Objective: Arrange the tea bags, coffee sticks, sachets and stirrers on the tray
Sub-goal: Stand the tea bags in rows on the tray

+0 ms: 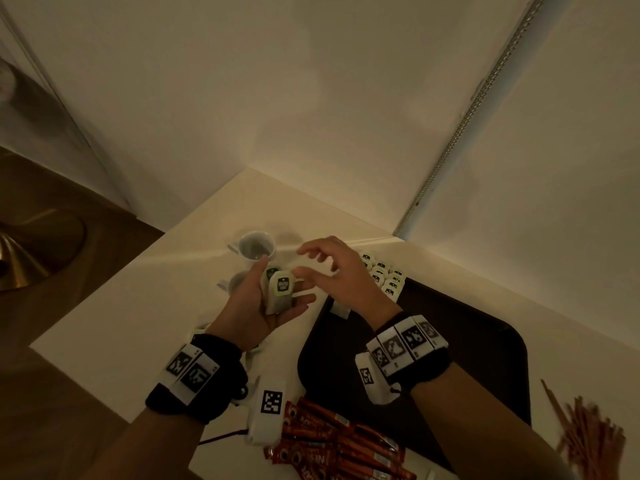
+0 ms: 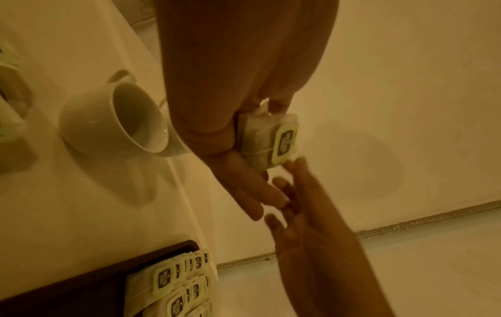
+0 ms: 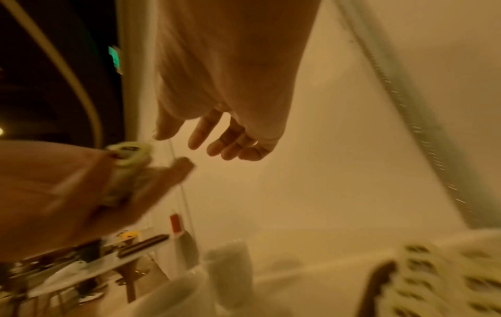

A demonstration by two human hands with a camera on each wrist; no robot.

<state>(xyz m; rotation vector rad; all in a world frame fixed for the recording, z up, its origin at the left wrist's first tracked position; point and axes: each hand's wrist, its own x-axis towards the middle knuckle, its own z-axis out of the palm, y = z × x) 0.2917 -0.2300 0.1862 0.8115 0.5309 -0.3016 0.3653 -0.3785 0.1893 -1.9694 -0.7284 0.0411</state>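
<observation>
tea bags [image 1: 384, 277] rowed in tray [image 1: 485, 341] | left hand [image 1: 256, 303] holds stack [image 1: 278, 292]

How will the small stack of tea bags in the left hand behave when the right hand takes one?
The stack of white paper tea bags with green tags probably feels light and soft. Only loosely held in the left hand, they may slide apart. The right hand hovers open beside them.

Dim cream walls [image 1: 311, 98] (warm light), pale table [image 1: 121, 323], wooden floor [image 1: 52, 410]
</observation>
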